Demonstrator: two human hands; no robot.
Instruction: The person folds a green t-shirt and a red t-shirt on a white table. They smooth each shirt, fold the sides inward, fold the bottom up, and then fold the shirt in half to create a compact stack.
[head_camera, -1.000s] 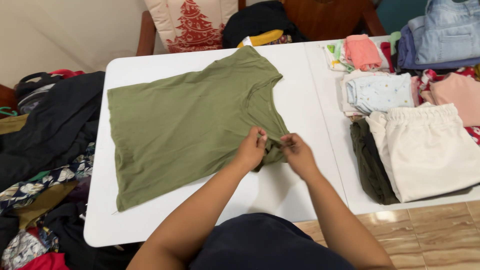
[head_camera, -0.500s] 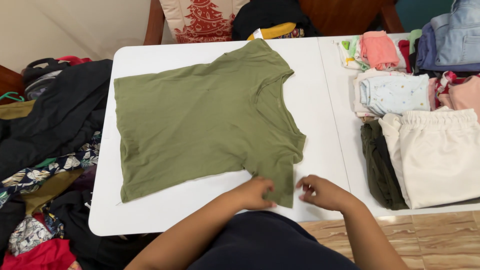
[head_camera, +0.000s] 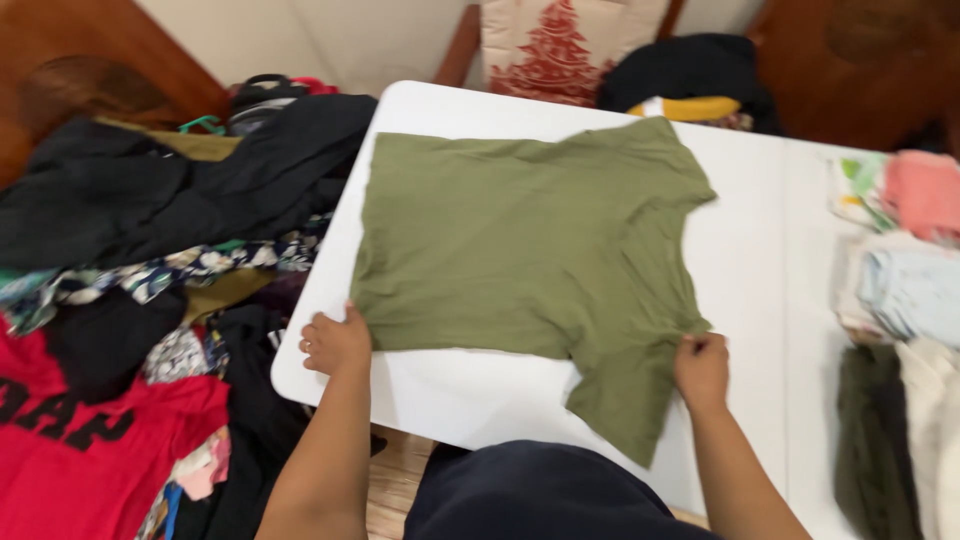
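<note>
Far left: heap of loose clothes (head_camera: 150, 240), mostly black, with a floral piece and a red garment (head_camera: 90, 450) lowest down, spilling against the edge of a white table (head_camera: 470, 395). Next, left hand (head_camera: 335, 343), closed on the bottom hem corner of an olive green T-shirt (head_camera: 520, 240), fingers tucked at the cloth's near left corner, close to the table's left rim. T-shirt spread flat across the table's left half, hem toward the clothes heap, neck end toward the right, one sleeve pointing to the far side and the other sleeve hanging toward the near edge. Beyond the table's far side, a cushion with a red tree pattern (head_camera: 565, 45) on a wooden chair, and beside it a dark bundle with a yellow strip (head_camera: 690, 85). Further right, right hand (head_camera: 702, 368), fingers pinched shut on the shirt at the near shoulder, just above the near sleeve. Far right, well apart from the shirt: folded stacks (head_camera: 905, 290) in pink, pale blue, cream and dark green, blurred, lying on the table's right part. Dark blue clothing of the person at the bottom middle.
</note>
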